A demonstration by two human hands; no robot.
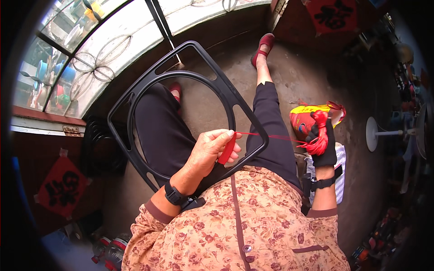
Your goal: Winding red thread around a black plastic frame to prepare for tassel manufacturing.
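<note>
A black frame (216,63), squarish outside with a round opening, rests tilted across my lap. My left hand (212,151) is closed at the ring's near right side, thumb and fingertips pinching red cord against it. A band of red cord (227,150) is wrapped on the ring under these fingers. From there a thin red strand runs taut to the right, over the frame's outer bar. My right hand (323,147), in a black fingerless glove, is closed around a red cord bundle (320,135) with loose loops hanging from it.
Beyond my right hand lies a red and yellow bag (302,118) with red strands at its mouth. A white fan-like object (372,133) stands farther right. Dark frames (101,144) are stacked at left beside the window (81,58). Bottles (115,250) sit at lower left.
</note>
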